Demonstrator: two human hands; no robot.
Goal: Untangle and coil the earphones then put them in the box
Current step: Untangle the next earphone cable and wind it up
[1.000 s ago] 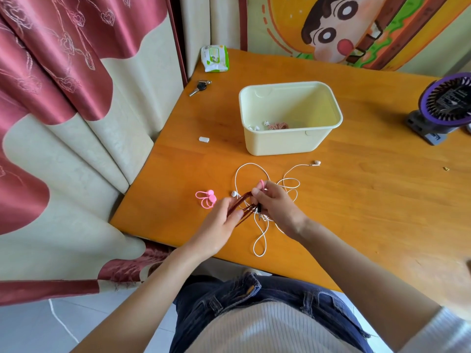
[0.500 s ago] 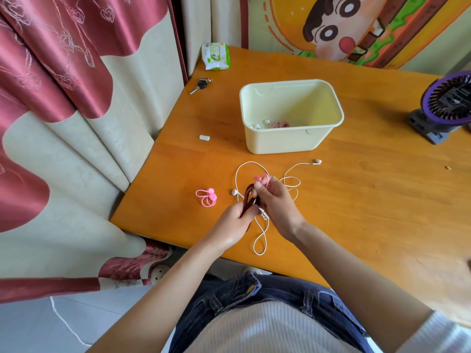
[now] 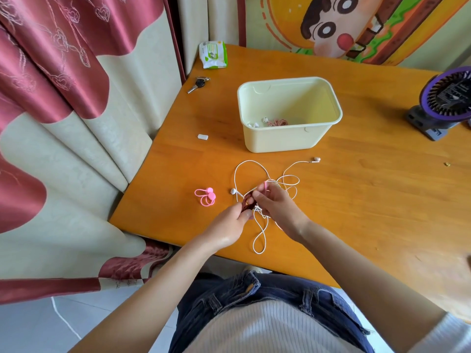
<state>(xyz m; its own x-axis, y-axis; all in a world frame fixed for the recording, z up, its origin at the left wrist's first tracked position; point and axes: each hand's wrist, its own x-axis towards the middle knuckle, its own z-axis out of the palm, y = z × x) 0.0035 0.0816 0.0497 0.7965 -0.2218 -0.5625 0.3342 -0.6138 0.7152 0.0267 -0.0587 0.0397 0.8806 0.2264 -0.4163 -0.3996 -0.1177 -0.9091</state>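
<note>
Orange worktop [image 3: 369,200] — box [image 3: 280,138] beyond the hands, pink ties [image 3: 206,196] left. Left hand [image 3: 226,229] and right hand [image 3: 277,207] both pinch the earphones [image 3: 316,159] — fingertips partly hidden in the tangle.

Fingers [image 3: 258,197] hide most of the dark red cable [image 3: 246,201]; the right edge crops the fan [image 3: 444,100].

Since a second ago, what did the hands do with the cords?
The left hand moved right, closer to the right hand, so the dark red cord between them bunched from a stretched line into a short loop. Both hands gripped it throughout. The white earphones, the pink ties and the box stayed put.
</note>
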